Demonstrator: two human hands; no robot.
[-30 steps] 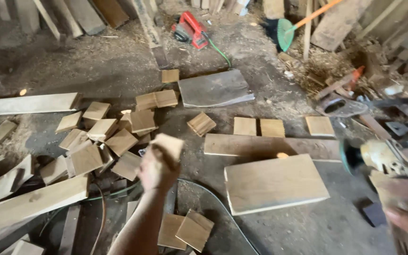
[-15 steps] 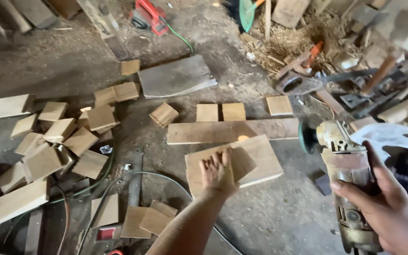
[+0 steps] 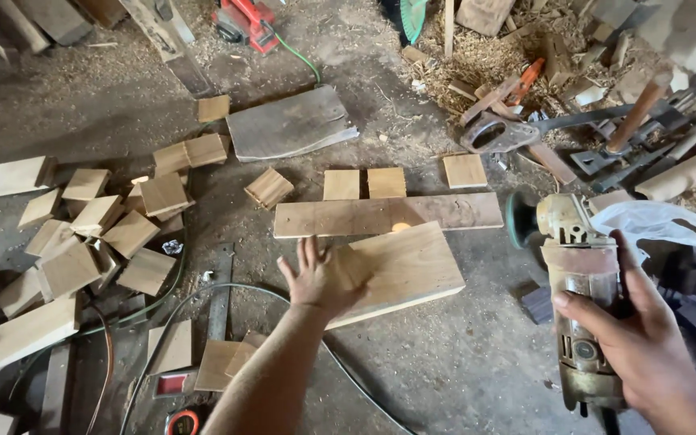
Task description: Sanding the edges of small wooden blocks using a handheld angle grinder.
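While splayed flat on a pale rectangular board (image 3: 400, 270), left hand (image 3: 320, 278); right hand (image 3: 638, 338) clamped around a worn metal grinder (image 3: 577, 282).

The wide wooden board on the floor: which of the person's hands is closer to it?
Left. The left hand rests on the near-left end of the wide board. The right hand is off to the board's right, gripping an angle grinder.

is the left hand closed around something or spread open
Spread open. The left hand lies fingers apart on the near end of the wide board, gripping nothing. The right hand holds the grinder.
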